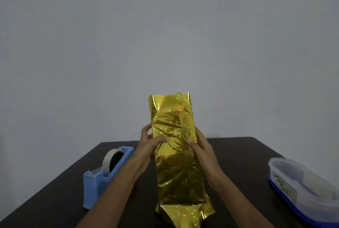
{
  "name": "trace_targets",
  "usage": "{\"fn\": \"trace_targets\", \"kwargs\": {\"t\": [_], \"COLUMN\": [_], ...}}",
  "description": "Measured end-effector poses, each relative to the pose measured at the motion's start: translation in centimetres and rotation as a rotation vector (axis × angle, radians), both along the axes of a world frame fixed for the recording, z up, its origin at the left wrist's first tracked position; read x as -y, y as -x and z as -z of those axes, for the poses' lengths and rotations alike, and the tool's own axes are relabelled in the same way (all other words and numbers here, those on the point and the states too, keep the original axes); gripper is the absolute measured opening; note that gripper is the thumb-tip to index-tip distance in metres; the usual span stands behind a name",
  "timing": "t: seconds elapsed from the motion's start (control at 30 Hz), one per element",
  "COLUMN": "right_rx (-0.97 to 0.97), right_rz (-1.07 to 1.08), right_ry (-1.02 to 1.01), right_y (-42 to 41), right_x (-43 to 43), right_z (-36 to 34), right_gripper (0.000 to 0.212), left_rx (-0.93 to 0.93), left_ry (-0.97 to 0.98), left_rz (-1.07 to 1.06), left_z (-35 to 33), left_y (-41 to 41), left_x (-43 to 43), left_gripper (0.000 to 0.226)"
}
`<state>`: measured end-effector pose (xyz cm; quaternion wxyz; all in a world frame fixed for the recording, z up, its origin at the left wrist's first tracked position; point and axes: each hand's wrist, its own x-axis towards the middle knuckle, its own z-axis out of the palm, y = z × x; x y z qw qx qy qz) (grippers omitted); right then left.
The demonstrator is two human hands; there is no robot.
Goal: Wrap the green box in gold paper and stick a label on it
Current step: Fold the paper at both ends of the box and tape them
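Observation:
The box stands upright at the middle of the dark table, fully covered in shiny gold paper [176, 147]; no green shows. The paper's top end stands open above the box, and a folded flap of paper lies on the table at its foot. My left hand [149, 143] grips the box's left side, thumb across the front. My right hand [202, 147] holds the right side, thumb on the front. No label is visible on the wrapping.
A blue tape dispenser [102, 178] with a pale roll of tape sits on the dark table [244, 156] to the left. A clear plastic container [302, 189] on a blue lid stands at the right edge. A grey wall rises behind.

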<state>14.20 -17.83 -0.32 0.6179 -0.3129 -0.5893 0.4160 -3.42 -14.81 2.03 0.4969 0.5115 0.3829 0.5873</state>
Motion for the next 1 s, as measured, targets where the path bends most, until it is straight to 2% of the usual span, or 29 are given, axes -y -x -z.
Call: {"fn": "trace_targets", "kwargs": {"t": [0.07, 0.2, 0.3, 0.43, 0.47, 0.53, 0.57, 0.63, 0.73, 0.87, 1.0], "right_rx": [0.01, -0.011, -0.022, -0.129, -0.173, -0.226, -0.223, -0.186, -0.064, 0.123, 0.322], "right_rz": [0.026, 0.06, 0.077, 0.131, 0.152, 0.202, 0.207, 0.175, 0.164, 0.16, 0.171], "right_ry": [-0.053, -0.071, -0.086, -0.063, -0.056, -0.059, -0.064, -0.067, -0.079, -0.048, -0.055], "right_y": [0.0, 0.0, 0.0, -0.4, -0.6, -1.3, -1.6, -2.1, -2.5, -2.8, -2.8], "right_x": [0.6, 2.2, 3.1, 4.2, 4.1, 3.7, 3.5, 3.1, 3.1, 3.4, 3.3], "right_z": [0.0, 1.0, 2.0, 1.8, 1.4, 0.3, -0.6, -2.4, -4.4, -5.8, -7.0], "right_gripper": [0.042, 0.055, 0.053, 0.036, 0.036, 0.051, 0.048, 0.022, 0.011, 0.008, 0.019], "left_rx": [-0.065, -0.173, -0.248, -0.358, -0.374, -0.394, -0.402, -0.423, -0.456, -0.488, -0.494], "left_ry": [-0.028, -0.056, -0.102, -0.136, -0.139, -0.139, -0.142, -0.146, -0.148, -0.164, -0.155], "left_rz": [0.062, 0.159, 0.176, 0.178, 0.176, 0.168, 0.166, 0.165, 0.168, 0.134, 0.136], "left_z": [-0.7, -0.5, -0.8, -1.0, -0.9, -0.9, -1.0, -1.1, -1.3, -1.5, -1.4], "left_y": [0.8, 1.9, 1.4, 1.3, 1.4, 1.4, 1.4, 1.5, 1.6, 1.6, 1.7], "left_x": [0.6, 2.2, 3.5, 4.3, 4.3, 4.3, 4.3, 4.5, 5.0, 5.5, 5.6], "left_gripper": [0.094, 0.086, 0.08, 0.08, 0.081, 0.08, 0.08, 0.078, 0.071, 0.057, 0.065]}}
